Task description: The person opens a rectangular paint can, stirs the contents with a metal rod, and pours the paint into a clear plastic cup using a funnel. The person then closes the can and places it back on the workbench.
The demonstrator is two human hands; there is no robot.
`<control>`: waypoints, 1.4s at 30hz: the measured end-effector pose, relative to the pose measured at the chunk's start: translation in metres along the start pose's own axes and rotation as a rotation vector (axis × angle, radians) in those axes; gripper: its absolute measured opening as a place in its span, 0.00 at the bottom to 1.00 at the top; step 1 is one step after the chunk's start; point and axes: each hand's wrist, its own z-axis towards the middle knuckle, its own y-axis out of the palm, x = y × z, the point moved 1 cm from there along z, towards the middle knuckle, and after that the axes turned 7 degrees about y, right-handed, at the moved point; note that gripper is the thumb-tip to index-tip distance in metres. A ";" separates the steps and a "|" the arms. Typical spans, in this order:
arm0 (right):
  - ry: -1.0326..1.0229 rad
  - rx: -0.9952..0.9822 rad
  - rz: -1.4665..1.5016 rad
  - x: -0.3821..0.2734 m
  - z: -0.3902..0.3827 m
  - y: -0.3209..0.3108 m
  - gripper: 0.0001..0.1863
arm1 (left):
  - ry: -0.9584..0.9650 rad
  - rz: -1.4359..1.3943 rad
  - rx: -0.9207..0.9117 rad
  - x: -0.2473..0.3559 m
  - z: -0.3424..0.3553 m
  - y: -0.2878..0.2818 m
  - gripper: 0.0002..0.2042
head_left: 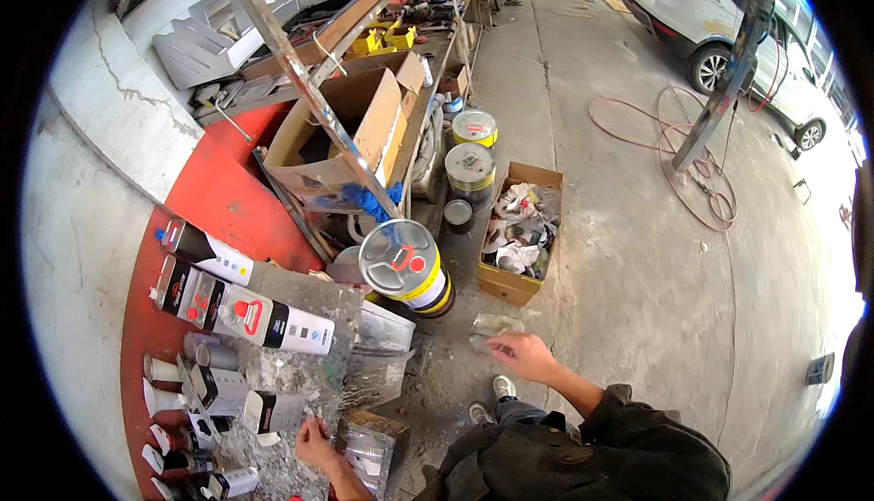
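My right hand is out in front of my body with its fingers closed on a clear plastic cup, which looks tilted. Over the edge of the paint-stained bench, my left hand has its fingers drawn together. Whether anything small is between them I cannot make out. Beside its fingertips is a small white and black can. A carton with what look like stacked clear cups stands just right of that hand.
Several rectangular cans and tins crowd the bench's left side. Past it are a yellow-banded drum and a cardboard box full of waste. A red hose lies on the floor near a metal post and a white car.
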 end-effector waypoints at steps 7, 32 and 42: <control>0.185 0.080 -0.068 0.034 -0.069 -0.012 0.11 | -0.081 -0.063 -0.129 -0.007 -0.005 0.049 0.10; 0.389 0.245 -0.211 0.184 -0.170 -0.208 0.13 | 0.250 0.194 -0.403 -0.044 -0.135 0.219 0.41; 0.452 0.398 -0.266 0.296 -0.198 -0.420 0.12 | 0.192 0.189 -0.550 0.023 -0.327 0.409 0.41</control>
